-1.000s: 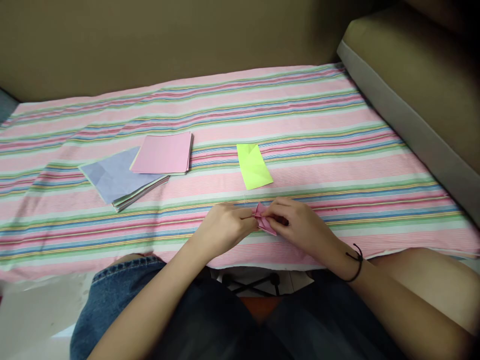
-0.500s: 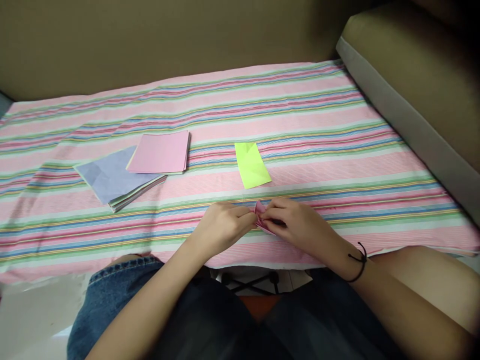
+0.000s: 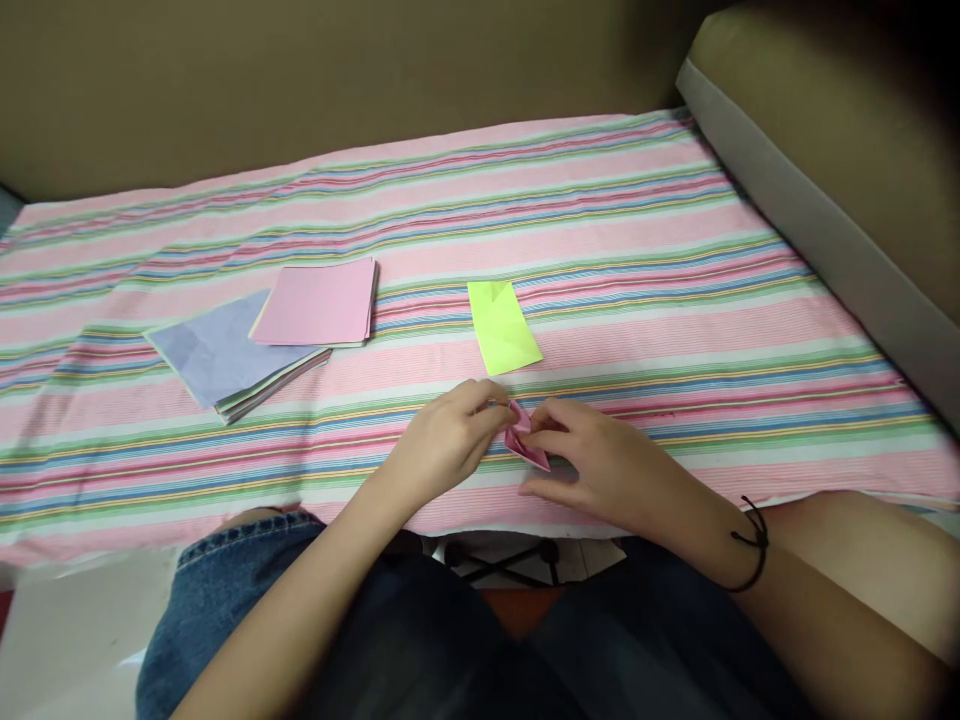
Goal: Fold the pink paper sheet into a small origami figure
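A small folded piece of pink paper [image 3: 531, 452] is between my hands, just above the striped cloth near its front edge. My left hand [image 3: 454, 430] pinches its upper left part between thumb and fingers. From the right, my right hand [image 3: 592, 450] grips the paper with thumb and index finger, its lower fingers held apart. Parts of the folds are hidden behind the fingertips. Beyond my hands lies a creased yellow-green paper [image 3: 504, 330], flat on the cloth.
A stack of pink square paper [image 3: 319, 305] overlaps a stack topped by a larger bluish sheet [image 3: 225, 350] at the left. Striped cloth [image 3: 615, 230] covers the seat. A brown backrest [image 3: 337, 80] rises behind, and a padded armrest [image 3: 825, 150] borders the right side.
My right hand's lower fingers have spread away from the paper. More of the pink paper shows, and its folds stand more open. My left fingers have lifted slightly.
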